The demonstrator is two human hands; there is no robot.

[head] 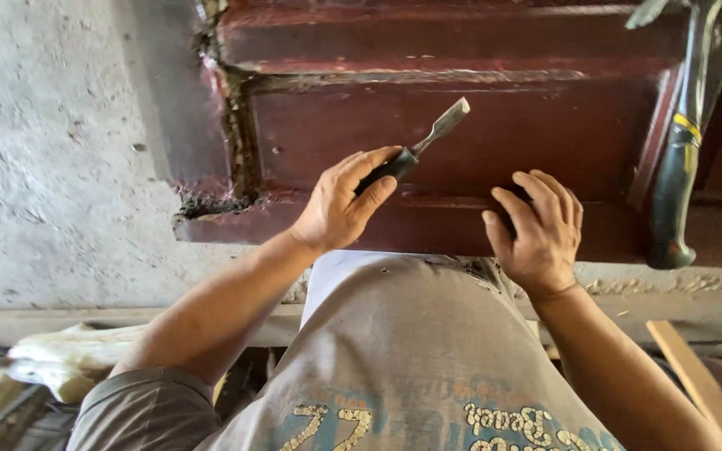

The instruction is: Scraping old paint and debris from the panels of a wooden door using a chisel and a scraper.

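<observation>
My left hand (340,205) grips the dark handle of a chisel (428,138). Its flat steel blade points up and to the right over a dark red wooden panelled door (495,125) lying flat. My right hand (536,230) rests on the door's near rail, fingers curled over the wood, holding nothing. The door's left joint (231,125) is rough and splintered, with pale debris along the seam.
A hammer with a black and yellow handle (678,167) lies on the door at the right. Grey concrete floor (52,150) spreads to the left. A pale plank (695,376) and wood scraps (60,355) lie near my legs.
</observation>
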